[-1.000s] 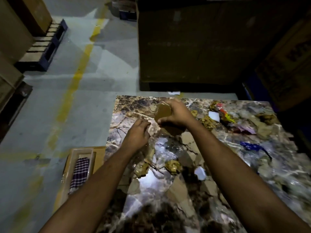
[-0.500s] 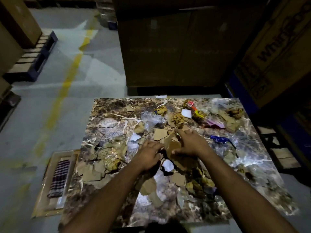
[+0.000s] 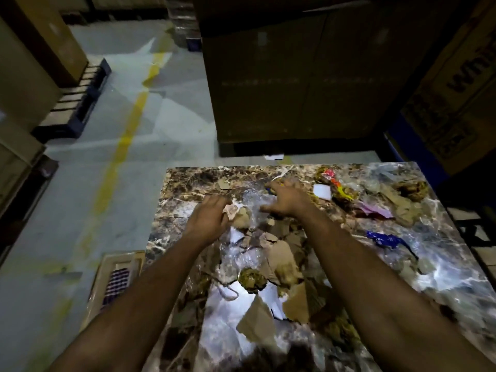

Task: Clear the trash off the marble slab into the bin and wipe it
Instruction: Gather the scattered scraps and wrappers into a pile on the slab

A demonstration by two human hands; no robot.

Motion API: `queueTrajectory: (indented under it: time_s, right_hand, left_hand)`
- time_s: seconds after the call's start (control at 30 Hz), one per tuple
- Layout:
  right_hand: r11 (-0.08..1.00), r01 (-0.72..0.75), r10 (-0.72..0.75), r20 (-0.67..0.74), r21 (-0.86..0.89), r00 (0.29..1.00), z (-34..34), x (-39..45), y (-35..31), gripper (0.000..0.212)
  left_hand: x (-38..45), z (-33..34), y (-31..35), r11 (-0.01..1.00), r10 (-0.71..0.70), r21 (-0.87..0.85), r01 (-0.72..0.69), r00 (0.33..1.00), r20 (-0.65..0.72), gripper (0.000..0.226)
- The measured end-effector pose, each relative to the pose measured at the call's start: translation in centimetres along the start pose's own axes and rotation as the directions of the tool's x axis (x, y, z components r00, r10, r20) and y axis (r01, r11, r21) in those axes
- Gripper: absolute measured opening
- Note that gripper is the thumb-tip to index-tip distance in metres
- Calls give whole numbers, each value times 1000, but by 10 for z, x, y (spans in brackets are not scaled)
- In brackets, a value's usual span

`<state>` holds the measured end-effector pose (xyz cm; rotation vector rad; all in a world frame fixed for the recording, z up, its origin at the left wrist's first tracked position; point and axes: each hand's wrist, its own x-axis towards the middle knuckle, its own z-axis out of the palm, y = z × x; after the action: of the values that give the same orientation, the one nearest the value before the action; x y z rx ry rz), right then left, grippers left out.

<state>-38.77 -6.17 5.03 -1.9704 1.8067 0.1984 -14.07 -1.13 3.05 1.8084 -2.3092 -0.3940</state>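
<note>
marble slab (image 3: 442,267) under both spread hands (image 3: 208,224)

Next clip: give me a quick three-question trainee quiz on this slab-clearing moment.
1. True or false: the checked cloth lies on the marble slab.
2. Which sits farther right on the slab: A) white square scrap, B) blue wrapper?
3. Which hand is over the crumpled brown scraps?

Key: 1. False; it lies in a flat box on the floor, left of the slab. 2. B. 3. The left hand; the right hand reaches with fingers spread.
</note>
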Motion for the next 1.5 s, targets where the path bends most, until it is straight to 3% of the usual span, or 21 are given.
queueTrajectory:
  time_s: [0.13,0.27,0.33,0.43,0.5,0.7,0.83,0.93,1.07,1.2,1.33,1.5]
  right_hand:
    - [987,-36,55,121,-156,991,20,35,-9,110]
    - [983,-58,79,115,-177,990,42,44,-10,107]
    - [989,-62,76,104,-133,992,49,41,-11,101]
    - [998,-64,63,57,14,996,55,33,-14,84]
    - [997,-50,50,10,55,999,57,28,-15,74]
    - [979,-17,39,-106,203,994,58,11,-13,62]
    - [932,-6,75,-176,362,982,40,-16,1,54]
    - [912,-20,119,-217,410,969,23,-49,19,51]
    - [923,-70,167,-230,379,959,0,-113,56,57]
    - [956,-156,196,-143,247,970,2,-163,95,55]
    - [980,-154,159,-25,127,987,27,-176,109,59]
    - [947,-206,219,-28,246,975,64,-174,112,56]
  left_hand:
    - [59,12,-10,983,-14,181,-24,978,206,52]
    - [96,32,-11,988,-54,157,9,957,284,81]
    - [101,45,-17,987,-78,157,30,947,311,85]
    - [94,59,-19,987,-79,154,39,960,270,72]
    - [84,67,-18,978,-7,204,-42,972,234,57]
    - [56,69,-5,974,56,204,-101,974,218,38]
    - [43,62,-7,965,74,229,-125,973,219,52]
    - [31,51,-5,970,89,203,-130,975,202,42]
    - [17,22,19,998,9,67,-8,1000,-17,52]
    - [-1,4,72,989,124,-52,-136,974,-189,26]
    - [-36,32,141,949,272,-120,-290,951,-144,23]
    - [-64,82,187,966,112,-235,-109,994,-3,17]
